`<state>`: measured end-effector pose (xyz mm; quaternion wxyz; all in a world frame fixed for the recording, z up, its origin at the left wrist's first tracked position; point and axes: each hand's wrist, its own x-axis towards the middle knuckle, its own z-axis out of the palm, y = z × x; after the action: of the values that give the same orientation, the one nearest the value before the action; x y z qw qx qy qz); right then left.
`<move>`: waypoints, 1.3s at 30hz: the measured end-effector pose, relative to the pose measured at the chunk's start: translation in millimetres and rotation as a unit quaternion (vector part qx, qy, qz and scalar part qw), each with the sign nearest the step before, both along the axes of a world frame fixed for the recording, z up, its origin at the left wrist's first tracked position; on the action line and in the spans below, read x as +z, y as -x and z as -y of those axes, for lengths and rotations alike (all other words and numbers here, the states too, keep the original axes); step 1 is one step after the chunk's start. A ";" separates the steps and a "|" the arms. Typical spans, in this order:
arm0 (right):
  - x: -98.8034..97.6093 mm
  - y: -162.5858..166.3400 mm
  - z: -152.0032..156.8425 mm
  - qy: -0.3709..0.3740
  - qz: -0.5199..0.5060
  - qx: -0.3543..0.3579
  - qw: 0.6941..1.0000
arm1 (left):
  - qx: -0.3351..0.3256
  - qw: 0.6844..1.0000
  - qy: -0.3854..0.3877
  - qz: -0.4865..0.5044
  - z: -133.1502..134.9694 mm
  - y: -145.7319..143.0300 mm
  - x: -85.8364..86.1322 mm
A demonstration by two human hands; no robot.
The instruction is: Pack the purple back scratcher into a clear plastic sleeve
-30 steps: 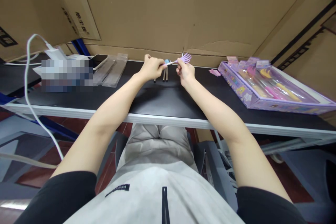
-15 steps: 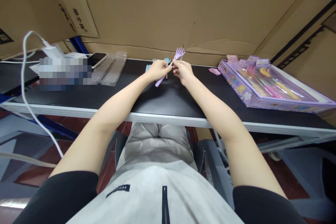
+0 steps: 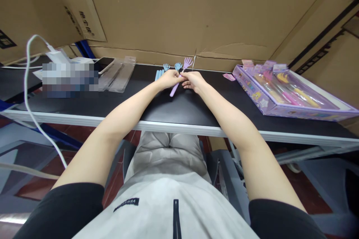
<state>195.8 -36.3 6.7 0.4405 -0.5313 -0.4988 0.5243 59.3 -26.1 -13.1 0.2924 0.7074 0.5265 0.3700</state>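
Note:
A purple back scratcher (image 3: 174, 89) with a claw-shaped head is held slantwise over the table, its head up and away from me and its thick handle end low toward me. My left hand (image 3: 169, 79) pinches its middle, thumb and fingers closed. Touching the left hand's fingertips, my right hand (image 3: 194, 80) also pinches the back scratcher just below the head, with its other fingers curled. Behind my left hand lie blue back scratchers (image 3: 178, 66), their claw heads toward the cardboard and partly hidden by the hand.
At right stands a purple display box (image 3: 263, 106) with several packaged back scratchers, and a pink card (image 3: 229, 77) lies beside it. Clear plastic sleeves (image 3: 120, 76), a phone (image 3: 105, 63) and a white cable (image 3: 25, 78) are at left. Cardboard (image 3: 168, 15) walls the table's back.
The purple back scratcher has come down and toward me, its head shifting slightly left. Both hands have lowered a little with it and still grip it.

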 end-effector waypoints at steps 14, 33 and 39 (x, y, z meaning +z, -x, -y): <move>-0.4 -39.1 -32.7 -0.023 0.107 -0.085 0.990 | 0.087 0.980 -0.080 -0.158 -6.6 19.9 7.9; -10.8 -67.3 -44.7 -0.077 0.566 -0.099 0.815 | 0.097 0.953 -0.112 -0.263 -13.5 26.4 1.0; -13.0 -70.8 -47.6 -0.077 0.584 -0.094 0.803 | 0.101 0.947 -0.107 -0.285 -3.9 25.1 10.2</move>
<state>266.6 11.3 -6.4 0.1529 -0.7455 -0.6480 0.0307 34.3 -22.2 -2.9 0.0142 0.7534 0.6140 0.2349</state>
